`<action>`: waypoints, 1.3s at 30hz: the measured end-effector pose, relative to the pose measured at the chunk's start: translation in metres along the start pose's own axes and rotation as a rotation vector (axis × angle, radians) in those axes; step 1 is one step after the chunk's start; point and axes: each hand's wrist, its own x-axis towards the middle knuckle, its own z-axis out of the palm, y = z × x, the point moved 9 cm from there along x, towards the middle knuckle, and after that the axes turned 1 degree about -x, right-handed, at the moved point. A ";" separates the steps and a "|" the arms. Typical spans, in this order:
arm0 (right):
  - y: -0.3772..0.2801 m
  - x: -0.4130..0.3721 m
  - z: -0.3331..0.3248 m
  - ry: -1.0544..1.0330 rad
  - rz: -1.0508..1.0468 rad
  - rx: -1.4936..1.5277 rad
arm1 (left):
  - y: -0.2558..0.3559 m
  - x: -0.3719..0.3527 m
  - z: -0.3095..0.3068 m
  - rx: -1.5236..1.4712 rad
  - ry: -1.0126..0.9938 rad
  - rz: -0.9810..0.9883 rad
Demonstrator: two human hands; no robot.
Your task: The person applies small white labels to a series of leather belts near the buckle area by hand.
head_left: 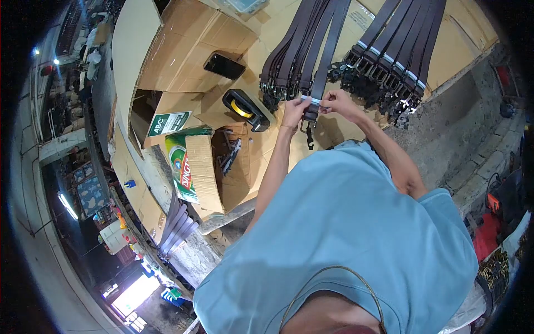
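Note:
My left hand (295, 113) pinches the left edge of a dark strap (329, 61) near its buckle end, where a pale band wraps across it. On the other side of the same band, my right hand (338, 104) has its fingers closed at the edge. A metal buckle with a black piece (309, 133) hangs below my hands. Beside the held strap on the left lies a bundle of dark straps (289, 50). Another bundle (403, 47), with pale bands above its buckles, is on the right.
Left of my hands are a black tape dispenser (246, 110) with yellow tape and a phone (224, 65). An open carton (204, 170) holds small dark pieces. Cardboard (267, 150) covers the table. Purple-grey straps (178, 225) hang at the lower left.

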 end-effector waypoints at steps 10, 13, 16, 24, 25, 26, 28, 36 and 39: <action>-0.001 0.000 0.001 -0.029 -0.016 -0.019 | -0.014 0.014 0.001 0.018 -0.099 0.093; 0.000 -0.001 0.001 -0.029 -0.010 0.000 | -0.016 0.015 0.001 -0.071 -0.078 0.085; 0.002 0.000 0.001 -0.033 0.002 0.025 | -0.017 0.016 0.001 -0.077 -0.073 0.091; 0.008 0.002 0.000 0.036 0.001 0.060 | -0.013 0.008 0.001 -0.037 -0.016 0.097; 0.008 0.003 -0.002 0.062 -0.020 0.063 | -0.014 0.008 0.002 -0.037 -0.017 0.097; 0.009 0.004 -0.005 0.089 -0.041 0.065 | -0.014 0.008 0.002 -0.013 0.000 0.099; 0.008 0.003 -0.004 0.093 -0.042 0.067 | -0.012 0.004 0.004 0.011 0.019 0.102; 0.027 0.013 -0.007 0.175 -0.038 0.152 | 0.005 -0.019 -0.005 0.115 0.295 0.295; 0.022 0.011 -0.005 0.193 -0.046 0.113 | 0.029 -0.043 -0.002 0.348 0.414 0.487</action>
